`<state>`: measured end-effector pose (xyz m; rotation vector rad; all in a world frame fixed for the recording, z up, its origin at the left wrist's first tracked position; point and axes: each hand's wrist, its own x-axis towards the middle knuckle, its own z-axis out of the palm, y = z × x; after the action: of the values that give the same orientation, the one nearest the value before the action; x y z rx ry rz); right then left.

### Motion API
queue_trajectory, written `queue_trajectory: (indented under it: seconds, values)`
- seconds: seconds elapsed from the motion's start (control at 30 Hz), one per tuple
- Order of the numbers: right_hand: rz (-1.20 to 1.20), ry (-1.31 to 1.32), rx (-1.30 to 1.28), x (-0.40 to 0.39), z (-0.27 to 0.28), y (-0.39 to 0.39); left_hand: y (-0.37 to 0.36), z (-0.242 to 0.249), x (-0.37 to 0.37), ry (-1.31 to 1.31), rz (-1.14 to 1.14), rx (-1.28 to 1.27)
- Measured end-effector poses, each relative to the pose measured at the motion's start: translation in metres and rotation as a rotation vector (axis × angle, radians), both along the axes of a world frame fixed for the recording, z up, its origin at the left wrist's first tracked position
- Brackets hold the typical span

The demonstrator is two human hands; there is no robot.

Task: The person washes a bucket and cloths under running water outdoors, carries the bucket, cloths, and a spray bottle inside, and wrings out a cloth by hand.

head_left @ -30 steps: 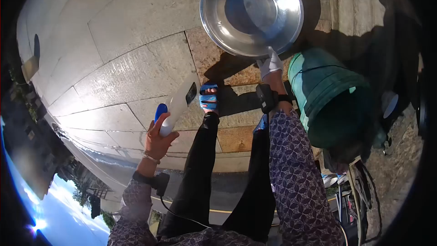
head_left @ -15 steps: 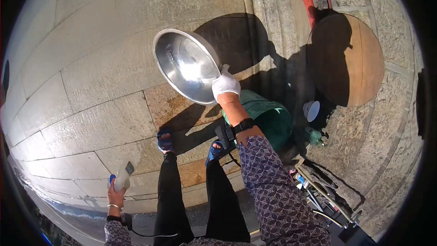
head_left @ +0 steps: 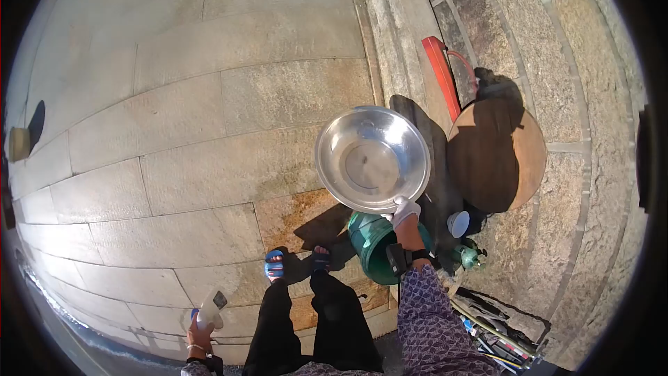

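Observation:
A wide, shiny metal basin [head_left: 372, 160] hangs over the paving with its inside facing me. My right hand [head_left: 405, 212], in a white glove, grips the basin at its near rim. Under and behind that wrist stands a green bucket [head_left: 369, 244], partly hidden by the basin and my arm. Low on the left, my left hand [head_left: 200, 338] is closed round a whitish, bottle-like thing [head_left: 210, 308] with a dark patch at its upper end; I cannot tell exactly what it is.
A round wooden board [head_left: 525, 160] leans at the stone wall [head_left: 591, 83], beside a red folded frame [head_left: 441, 76]. A small white bowl [head_left: 458, 224] and a green bottle [head_left: 469, 257] stand right of the bucket. Long-handled tools [head_left: 497, 338] lie lower right. My blue sandals [head_left: 275, 264] are on the paving.
The basin has swung right and toward me, from tilted sideways to nearly face-on, with my right hand still on its rim. My left hand keeps its hold. The view has shifted.

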<state>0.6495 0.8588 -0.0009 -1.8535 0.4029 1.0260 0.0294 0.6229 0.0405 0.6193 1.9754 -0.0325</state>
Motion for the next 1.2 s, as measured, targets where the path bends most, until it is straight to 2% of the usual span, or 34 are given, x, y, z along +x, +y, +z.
queue_trajectory:
  seconds: [0.07,0.17,0.23,0.27,0.3,0.33,0.5,0.53,0.57,0.6,0.63,0.7,0.73,0.77,0.8,0.83,0.9,1.03,1.1,1.13,1.2]
  values:
    - [-0.124,0.018,0.077,0.002,0.015,0.013,0.014,0.008,0.006,0.009,0.017,0.021]
    - [-0.144,0.108,0.221,0.018,0.022,0.057,0.033,0.011,0.014,0.007,0.029,0.037]
    - [-0.086,0.088,0.246,0.033,0.023,0.099,0.049,0.01,0.017,-0.011,-0.014,0.163]
    - [-0.103,0.125,0.326,0.045,0.02,0.119,0.07,0.025,0.031,-0.037,0.009,0.116]
    - [-0.118,0.158,0.403,0.058,0.014,0.141,0.066,0.012,0.022,-0.059,-0.032,0.22]
    - [-0.104,0.175,0.473,0.072,0.005,0.165,0.082,0.022,0.03,-0.044,-0.027,0.206]
    - [-0.278,0.255,0.523,0.105,0.037,0.319,0.146,0.048,0.072,0.019,-0.027,0.23]
    - [-0.116,0.24,0.666,0.121,0.031,0.345,0.157,0.046,0.075,-0.006,0.023,0.202]
    - [-0.13,0.141,0.65,0.13,0.024,0.365,0.166,0.046,0.076,-0.028,0.079,0.174]
    - [0.037,-0.012,0.951,0.137,0.003,0.371,0.181,0.05,0.083,-0.007,0.074,0.123]
    - [0.597,-0.521,0.581,0.188,-0.061,0.404,0.193,0.049,0.087,0.001,0.068,0.11]
    - [0.5,-0.536,0.763,0.221,-0.117,0.449,0.213,0.043,0.09,-0.016,0.072,0.074]
    - [0.322,-0.253,0.743,0.218,-0.082,0.462,0.227,0.044,0.098,0.001,0.047,0.048]
    - [0.046,0.033,0.728,0.209,-0.038,0.474,0.237,0.04,0.102,0.004,0.044,0.039]
    - [-0.257,0.247,0.685,0.2,0.009,0.486,0.243,0.031,0.103,0.018,-0.016,0.152]
    - [-0.225,0.225,0.739,0.202,0.014,0.493,0.246,0.024,0.103,0.03,-0.076,0.263]
    - [-0.422,0.325,0.77,0.237,-0.034,0.517,0.257,0.012,0.104,0.02,-0.032,0.309]
    - [-0.299,0.254,0.821,0.254,-0.064,0.533,0.287,0.007,0.098,0.02,0.007,0.214]
    - [-0.219,0.213,0.804,0.254,-0.063,0.53,0.306,-0.001,0.087,-0.025,-0.059,0.073]
    - [-0.158,0.185,0.79,0.25,-0.06,0.527,0.326,0.007,0.107,-0.067,-0.034,0.087]
    - [0.025,0.095,0.729,0.237,-0.047,0.507,0.337,-0.008,0.098,-0.084,-0.079,0.122]
